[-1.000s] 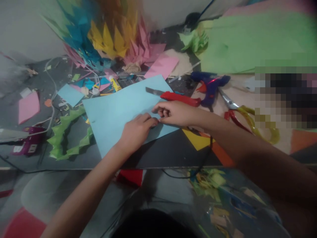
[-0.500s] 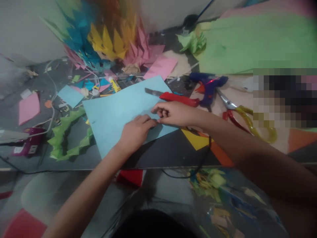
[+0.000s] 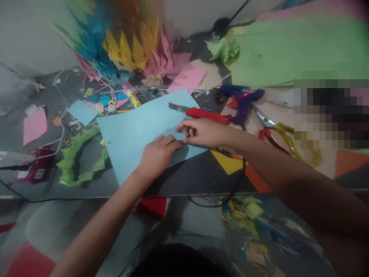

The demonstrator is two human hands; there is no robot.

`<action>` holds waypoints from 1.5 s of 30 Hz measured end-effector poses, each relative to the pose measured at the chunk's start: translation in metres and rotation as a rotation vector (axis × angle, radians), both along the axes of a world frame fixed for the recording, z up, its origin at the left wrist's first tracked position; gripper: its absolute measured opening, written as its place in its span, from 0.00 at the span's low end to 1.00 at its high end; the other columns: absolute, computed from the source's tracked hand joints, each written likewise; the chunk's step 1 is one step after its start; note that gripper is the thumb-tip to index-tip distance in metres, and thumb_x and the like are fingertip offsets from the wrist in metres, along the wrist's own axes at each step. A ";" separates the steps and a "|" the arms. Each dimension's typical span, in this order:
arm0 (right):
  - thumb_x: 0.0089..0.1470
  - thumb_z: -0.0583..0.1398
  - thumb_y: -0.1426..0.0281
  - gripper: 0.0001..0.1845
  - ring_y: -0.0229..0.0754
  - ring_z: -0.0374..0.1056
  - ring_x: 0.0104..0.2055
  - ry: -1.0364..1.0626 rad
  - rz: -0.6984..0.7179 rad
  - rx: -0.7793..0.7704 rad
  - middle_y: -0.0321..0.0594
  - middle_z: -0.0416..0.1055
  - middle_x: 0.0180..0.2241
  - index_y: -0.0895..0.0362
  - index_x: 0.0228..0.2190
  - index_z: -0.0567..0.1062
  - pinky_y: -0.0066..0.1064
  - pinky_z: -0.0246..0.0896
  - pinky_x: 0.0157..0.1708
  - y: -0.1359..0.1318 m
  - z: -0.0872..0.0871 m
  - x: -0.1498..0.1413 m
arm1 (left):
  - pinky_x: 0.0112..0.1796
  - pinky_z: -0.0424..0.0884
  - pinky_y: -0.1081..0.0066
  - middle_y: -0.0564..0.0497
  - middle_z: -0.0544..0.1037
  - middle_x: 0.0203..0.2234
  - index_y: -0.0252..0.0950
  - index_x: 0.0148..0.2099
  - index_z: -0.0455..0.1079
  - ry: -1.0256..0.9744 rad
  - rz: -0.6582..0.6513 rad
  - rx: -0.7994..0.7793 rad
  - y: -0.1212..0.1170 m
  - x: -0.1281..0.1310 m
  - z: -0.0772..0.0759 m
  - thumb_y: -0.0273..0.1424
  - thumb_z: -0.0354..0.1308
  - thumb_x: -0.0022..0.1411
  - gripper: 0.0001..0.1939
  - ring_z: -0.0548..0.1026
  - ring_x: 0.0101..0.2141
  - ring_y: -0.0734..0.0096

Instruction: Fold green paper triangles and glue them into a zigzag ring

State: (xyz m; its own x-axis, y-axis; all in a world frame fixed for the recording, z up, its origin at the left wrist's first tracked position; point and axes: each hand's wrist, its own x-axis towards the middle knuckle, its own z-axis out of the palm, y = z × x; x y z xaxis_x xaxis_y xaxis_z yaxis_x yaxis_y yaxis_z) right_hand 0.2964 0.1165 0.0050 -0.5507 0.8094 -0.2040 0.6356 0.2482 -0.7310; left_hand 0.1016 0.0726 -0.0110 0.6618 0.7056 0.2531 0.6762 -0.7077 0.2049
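Note:
A light blue paper sheet (image 3: pixel 129 134) lies on the dark table, its near edge under my hands. My left hand (image 3: pixel 160 154) rests over the sheet with fingers curled, the thumb pointing right. My right hand (image 3: pixel 201 132) meets it there, fingers bent in and the thumb tip close to the left thumb. Whatever is pinched between the fingertips is hidden or too small to tell. Just behind my right hand a red-handled utility knife (image 3: pixel 207 113) lies with its blade over the sheet. A blue glue gun (image 3: pixel 245 102) is to its right.
Scissors (image 3: pixel 284 138) with yellow and red handles lie at right. A green zigzag paper strip (image 3: pixel 69 161) curves at left, near a purple device (image 3: pixel 36 165). Folded paper spikes (image 3: pixel 129 50) stand at the back beside a glue stick (image 3: pixel 133 99). Green sheets (image 3: pixel 288 50) cover the back right.
Almost nothing differs. The view has shifted very slightly, and both hands keep the same pose at the blue sheet.

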 end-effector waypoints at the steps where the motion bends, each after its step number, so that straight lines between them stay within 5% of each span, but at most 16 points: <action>1: 0.45 0.59 0.68 0.23 0.38 0.62 0.30 0.000 -0.001 0.001 0.41 0.68 0.33 0.60 0.46 0.69 0.29 0.55 0.29 0.000 0.000 0.000 | 0.33 0.68 0.71 0.50 0.75 0.34 0.37 0.43 0.72 -0.019 0.001 -0.019 0.001 0.000 0.000 0.24 0.44 0.66 0.15 0.71 0.34 0.71; 6: 0.45 0.59 0.68 0.23 0.39 0.63 0.31 -0.001 0.003 0.007 0.41 0.68 0.33 0.59 0.45 0.69 0.30 0.55 0.30 0.000 0.000 0.000 | 0.36 0.70 0.72 0.50 0.75 0.33 0.37 0.42 0.71 -0.155 0.004 -0.141 0.004 -0.004 -0.003 0.24 0.43 0.66 0.15 0.72 0.35 0.73; 12: 0.45 0.59 0.68 0.23 0.38 0.63 0.31 -0.004 0.005 0.005 0.41 0.68 0.33 0.60 0.46 0.69 0.30 0.55 0.30 0.000 0.001 0.000 | 0.34 0.69 0.71 0.49 0.74 0.34 0.37 0.43 0.72 -0.013 0.001 0.004 0.000 -0.001 -0.001 0.24 0.44 0.66 0.15 0.71 0.34 0.71; 19: 0.45 0.59 0.68 0.23 0.38 0.63 0.31 -0.003 -0.002 0.001 0.41 0.69 0.34 0.59 0.45 0.69 0.30 0.55 0.30 -0.001 0.001 -0.001 | 0.36 0.70 0.72 0.50 0.75 0.33 0.37 0.41 0.71 -0.071 0.036 -0.091 0.000 -0.003 0.001 0.21 0.43 0.64 0.15 0.72 0.35 0.72; 27: 0.45 0.59 0.67 0.23 0.39 0.63 0.31 -0.003 -0.008 -0.008 0.41 0.69 0.33 0.58 0.46 0.69 0.30 0.56 0.31 -0.001 0.002 0.000 | 0.29 0.68 0.73 0.50 0.75 0.33 0.38 0.43 0.72 0.032 0.021 0.043 -0.003 0.000 0.000 0.22 0.44 0.64 0.16 0.71 0.31 0.72; 45: 0.45 0.59 0.65 0.23 0.38 0.62 0.30 0.009 -0.013 -0.011 0.41 0.68 0.33 0.58 0.45 0.69 0.30 0.56 0.29 -0.002 0.001 0.000 | 0.35 0.70 0.72 0.48 0.75 0.36 0.36 0.41 0.71 -0.158 0.110 -0.109 -0.005 -0.004 -0.004 0.21 0.44 0.63 0.15 0.73 0.34 0.73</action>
State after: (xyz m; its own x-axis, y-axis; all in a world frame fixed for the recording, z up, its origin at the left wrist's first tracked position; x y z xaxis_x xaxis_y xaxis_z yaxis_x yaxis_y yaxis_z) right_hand 0.2967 0.1143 0.0065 -0.5423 0.8141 -0.2079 0.6320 0.2322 -0.7394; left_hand 0.0972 0.0680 -0.0147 0.5374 0.8004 0.2656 0.7015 -0.5991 0.3859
